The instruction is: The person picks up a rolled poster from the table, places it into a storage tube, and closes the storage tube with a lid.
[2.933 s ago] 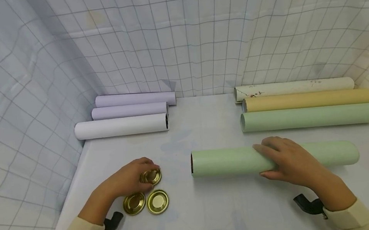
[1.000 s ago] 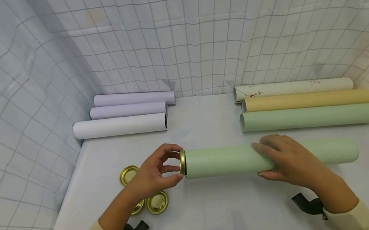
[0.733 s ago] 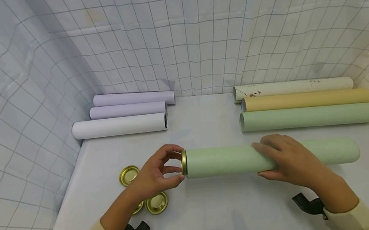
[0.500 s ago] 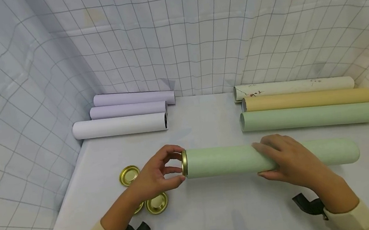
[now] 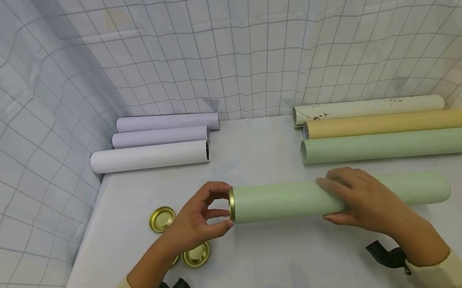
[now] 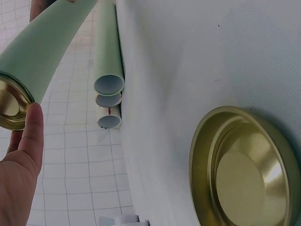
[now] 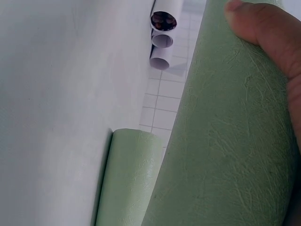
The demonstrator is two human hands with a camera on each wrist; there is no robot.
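In the head view a light green wallpaper roll lies crosswise at the middle, just off or on the table; I cannot tell which. My right hand grips it around the middle, thumb on the near side. At its left end sits a gold metal lid, its rim flush against the roll. My left hand pinches that lid between thumb and fingers. The left wrist view shows the lid's recessed face in the roll's mouth. Loose gold lids lie by the left forearm, one partly hidden under it.
Two lilac rolls and a white roll lie at the back left. At the back right lie a floral cream roll, a yellow roll and another green roll. Grid-patterned cloth walls enclose the white table.
My left hand picked up a gold lid from the table and brought it to the green roll's left end. Since then the gap between lid and roll has closed. The right hand keeps its grip.
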